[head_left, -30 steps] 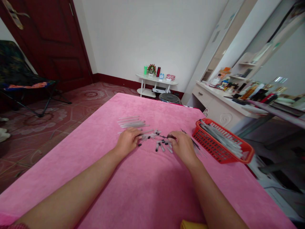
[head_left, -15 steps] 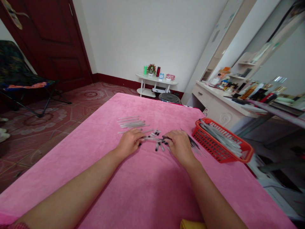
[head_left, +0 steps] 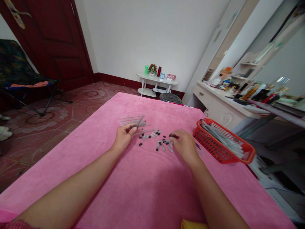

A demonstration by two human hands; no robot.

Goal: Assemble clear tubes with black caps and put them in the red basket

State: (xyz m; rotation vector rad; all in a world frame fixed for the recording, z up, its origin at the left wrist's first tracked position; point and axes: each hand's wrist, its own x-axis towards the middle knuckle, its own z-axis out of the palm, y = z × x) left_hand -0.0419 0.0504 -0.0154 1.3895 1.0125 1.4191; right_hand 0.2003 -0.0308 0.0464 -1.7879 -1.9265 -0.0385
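Note:
My left hand (head_left: 124, 136) is closed on a clear pen barrel (head_left: 140, 121), tilted up between thumb and fingers. Behind it several similar clear barrels (head_left: 130, 118) lie side by side on the pink cloth. To the right, my right hand (head_left: 184, 144) pinches a small dark piece (head_left: 173, 136), too blurred to name. Between the hands are scattered clear pen caps (head_left: 163, 147) and short black pieces (head_left: 140, 144). Thin dark refill-like sticks (head_left: 198, 146) lie beside my right hand, partly covered by it.
A red plastic basket (head_left: 212, 149) with many long pale sticks (head_left: 224, 140) stands at the table's right edge. Yellow cloth (head_left: 193, 224) shows at the near edge. Beyond are a dressing table (head_left: 220, 101) with bottles, a small white stand (head_left: 145, 76) and a folding chair (head_left: 26, 82).
My left hand has drawn back from the cap pile, raising a clear barrel. My right hand has shifted slightly right, with a dark piece now visible at its fingertips.

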